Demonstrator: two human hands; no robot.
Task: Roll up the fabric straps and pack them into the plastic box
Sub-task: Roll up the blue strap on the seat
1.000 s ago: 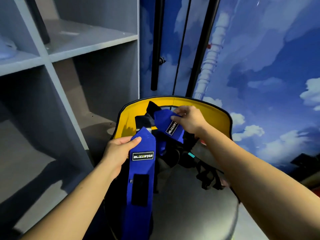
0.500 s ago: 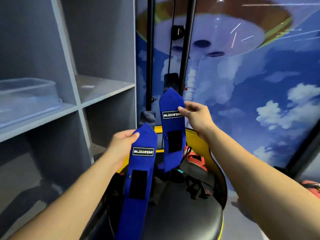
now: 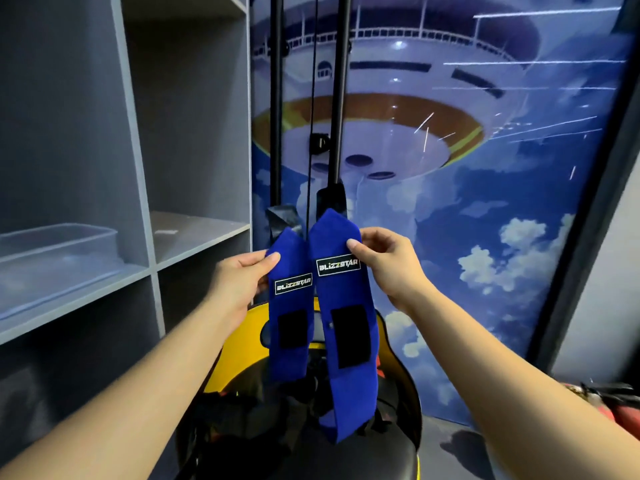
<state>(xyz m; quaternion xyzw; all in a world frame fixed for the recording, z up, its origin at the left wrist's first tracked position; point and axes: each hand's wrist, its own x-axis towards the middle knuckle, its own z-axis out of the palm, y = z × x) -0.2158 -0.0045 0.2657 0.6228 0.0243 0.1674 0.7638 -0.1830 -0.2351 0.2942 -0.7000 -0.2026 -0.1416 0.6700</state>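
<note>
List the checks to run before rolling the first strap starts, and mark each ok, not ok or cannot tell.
1. Left hand pinches the left strap near its top: ok.
2. Right hand pinches the right strap near its top: ok.
3. Straps hang flat, untwisted: ok.
4. Strap tails free of the gear in the yellow tub: cannot tell.
5. Box open on the shelf: cannot tell.

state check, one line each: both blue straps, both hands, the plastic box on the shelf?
left strap: unrolled, hanging, pinched near its top by the left hand
right strap: unrolled, hanging, pinched near its top by the right hand
plastic box: on the shelf, no straps in it; cannot tell if lidded
</note>
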